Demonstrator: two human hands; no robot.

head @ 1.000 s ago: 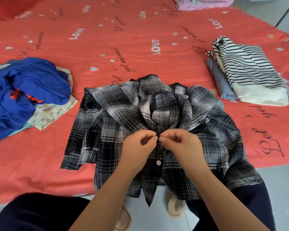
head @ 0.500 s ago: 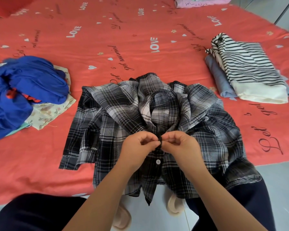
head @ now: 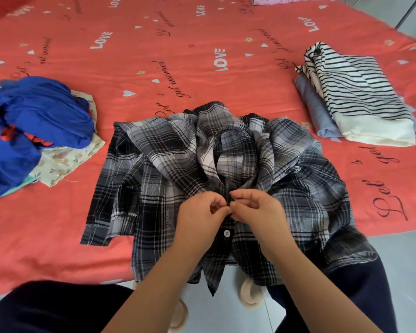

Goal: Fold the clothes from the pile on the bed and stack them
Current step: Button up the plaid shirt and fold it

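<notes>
Left hand (head: pixel 200 213), right hand (head: pixel 258 211) pinch plaid shirt (head: pixel 163 169) placket; pinched spot hidden.

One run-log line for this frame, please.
plaid shirt: spread on bed | left hand: pinches its placket | right hand: pinches its placket | stack: striped top on grey-blue garment | pile: blue clothes

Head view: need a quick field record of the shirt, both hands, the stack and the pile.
item in work: plaid shirt, front up on the bed sheet, hem hanging over the bed edge
left hand: pinches the shirt's front opening just above a white button
right hand: pinches the same spot from the other side, fingertips meeting the left's
folded stack: striped top on a blue-grey garment, to the right
unfolded pile: blue garment over a floral cloth, to the left
stage: shirt not yet folded
</notes>
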